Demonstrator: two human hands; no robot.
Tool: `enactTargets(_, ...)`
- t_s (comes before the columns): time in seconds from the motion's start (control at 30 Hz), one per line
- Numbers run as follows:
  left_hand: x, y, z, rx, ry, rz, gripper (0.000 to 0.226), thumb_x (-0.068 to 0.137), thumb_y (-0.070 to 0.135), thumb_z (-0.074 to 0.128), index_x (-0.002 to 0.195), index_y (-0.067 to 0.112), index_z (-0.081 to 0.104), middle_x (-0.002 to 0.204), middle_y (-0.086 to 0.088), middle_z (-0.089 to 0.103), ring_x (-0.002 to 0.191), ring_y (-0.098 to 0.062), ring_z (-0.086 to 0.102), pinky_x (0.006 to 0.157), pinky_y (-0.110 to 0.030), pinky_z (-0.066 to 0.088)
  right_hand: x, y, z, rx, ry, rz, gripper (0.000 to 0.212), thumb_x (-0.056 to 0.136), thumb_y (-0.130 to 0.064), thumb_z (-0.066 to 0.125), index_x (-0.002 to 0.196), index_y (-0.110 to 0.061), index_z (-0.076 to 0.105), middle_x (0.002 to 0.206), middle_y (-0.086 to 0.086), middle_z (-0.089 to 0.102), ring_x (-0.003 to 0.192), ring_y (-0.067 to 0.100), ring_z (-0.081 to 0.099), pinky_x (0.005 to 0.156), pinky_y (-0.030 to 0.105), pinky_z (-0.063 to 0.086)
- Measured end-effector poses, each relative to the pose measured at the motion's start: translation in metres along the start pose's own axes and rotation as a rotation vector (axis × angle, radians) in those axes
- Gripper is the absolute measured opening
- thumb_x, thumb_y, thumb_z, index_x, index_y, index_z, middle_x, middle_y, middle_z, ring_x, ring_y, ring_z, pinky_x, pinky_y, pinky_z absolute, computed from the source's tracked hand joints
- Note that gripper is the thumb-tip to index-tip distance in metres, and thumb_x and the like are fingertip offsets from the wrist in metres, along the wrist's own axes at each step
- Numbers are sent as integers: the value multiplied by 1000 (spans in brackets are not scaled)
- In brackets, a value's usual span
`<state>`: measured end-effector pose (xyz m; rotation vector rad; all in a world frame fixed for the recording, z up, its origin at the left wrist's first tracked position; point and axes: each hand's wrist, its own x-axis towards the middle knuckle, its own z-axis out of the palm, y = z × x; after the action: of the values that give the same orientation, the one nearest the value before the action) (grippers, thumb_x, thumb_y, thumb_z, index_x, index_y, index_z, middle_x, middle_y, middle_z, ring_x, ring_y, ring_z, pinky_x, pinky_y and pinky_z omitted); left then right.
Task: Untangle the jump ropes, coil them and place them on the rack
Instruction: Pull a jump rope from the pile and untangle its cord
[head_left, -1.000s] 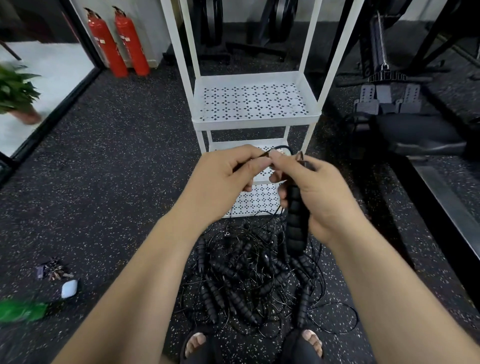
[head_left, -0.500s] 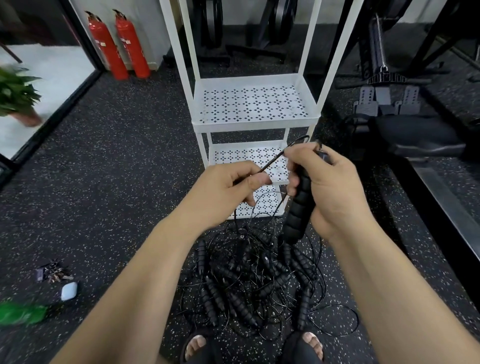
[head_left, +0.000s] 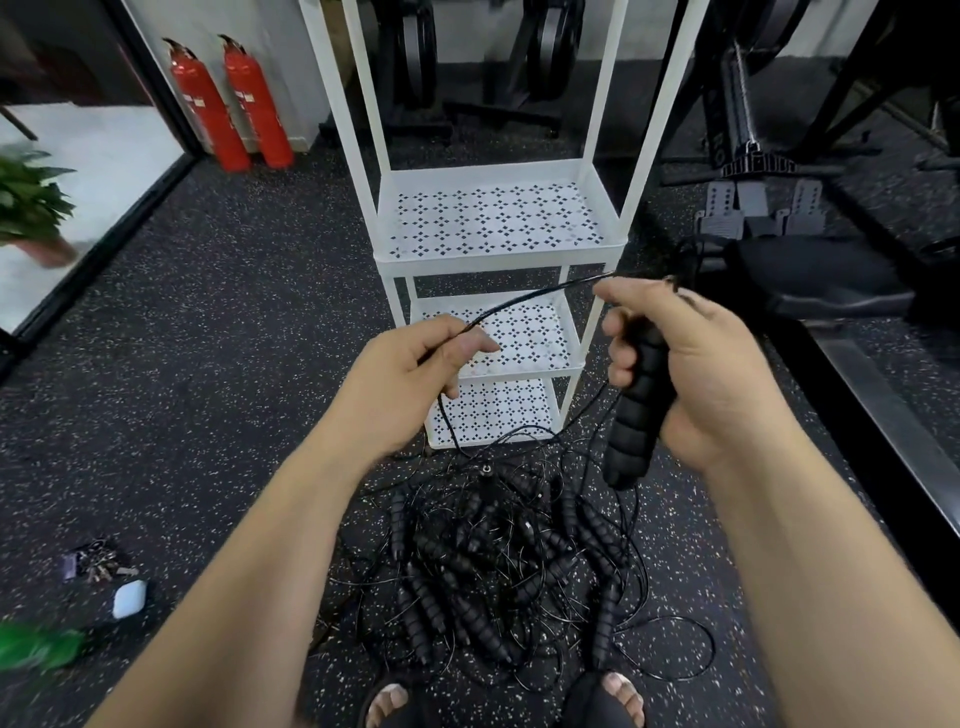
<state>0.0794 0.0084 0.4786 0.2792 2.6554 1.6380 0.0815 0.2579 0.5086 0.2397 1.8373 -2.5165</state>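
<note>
Rack (head_left: 498, 262): white metal frame with three perforated tray shelves in view, one above another, standing on the speckled black floor (head_left: 208, 364).

Right hand (head_left: 696, 364): in front of the rack's right post, fingers curled round the black ribbed handle (head_left: 634, 415) of one jump rope. The handle hangs tilted, lower end down toward the floor.

Left hand (head_left: 410, 374): in front of the rack's middle shelf, thumb and forefinger pinching that rope's thin black cord (head_left: 524, 300). The cord runs taut up and right to the top of the handle. Below the left hand it drops to the floor.

Heap of jump ropes (head_left: 498, 566): on the floor directly in front of the rack's base, a tangle of black handles and loose cord loops. All ropes in view are either in the hands or in this heap.

Well to the left of the rack: two red fire extinguishers (head_left: 228, 104) against the wall, and nearer the person a bunch of keys (head_left: 93, 564) and a small white case (head_left: 130, 598) on the floor.
</note>
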Motion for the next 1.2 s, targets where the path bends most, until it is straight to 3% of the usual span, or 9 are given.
enactTargets(0.1,1,1,1,-35,41,27,20,111,35,57,119,38,75,77,-3,71,74,-3,62,72,-16,43,-3,4,3,-62,-51,34,32,97,-21,77,121,1,74,79,5,63,59,17,48,52,27,42)
enactTargets(0.27,2,-3,-1,-59,72,3,20,107,23,65,118,38,72,85,-14,69,79,-12,70,81,-30,49,-6,-7,4,-55,-56,64,51,105,-56,59,116,-9,78,70,4,55,54,17,46,50,30,41)
enactTargets(0.5,3,-8,2,126,81,-107,24,105,25,66,120,43,63,72,-9,63,72,-7,76,69,-35,55,-16,-8,15,-135,-232,62,46,110,-36,46,104,-8,81,64,9,50,50,23,40,50,32,36)
enactTargets(0.67,7,-23,3,484,31,-131,35,100,35,71,133,41,62,129,15,59,108,-7,65,89,-27,49,-21,-10,21,-189,-303,74,45,110,-35,47,104,-7,82,63,11,48,49,23,40,50,33,36)
enactTargets(0.8,7,-16,30,172,-187,-55,53,95,41,78,140,55,53,149,26,52,138,0,51,119,-38,41,-25,-9,28,-228,-379,76,45,110,-33,45,105,-7,81,62,12,48,49,25,40,50,34,37)
enactTargets(0.9,10,-16,50,10,-238,-101,9,104,40,67,112,46,66,120,17,75,119,-13,68,109,-52,51,-25,-10,29,-180,-363,20,46,111,-34,44,104,-8,81,62,13,46,48,25,39,50,34,36)
enactTargets(0.97,11,-17,49,71,-273,-116,9,107,41,62,102,38,68,106,18,78,94,-27,71,91,-52,58,-23,-14,24,-104,-303,-39,47,111,-34,43,102,-9,82,62,10,47,48,24,38,50,33,35)
enactTargets(1.07,9,-21,39,165,-297,-156,12,109,38,58,102,34,68,105,24,78,52,-11,48,56,-30,45,-18,-20,12,26,-210,-100,46,111,-36,44,104,-9,81,63,6,45,50,21,37,50,32,34)
enactTargets(1.2,6,-11,26,138,-153,-143,13,109,37,58,107,37,72,97,19,78,45,-2,46,51,-29,43,-11,-14,4,-52,-112,-106,38,104,-44,64,111,-9,79,67,6,51,53,20,42,50,31,38)
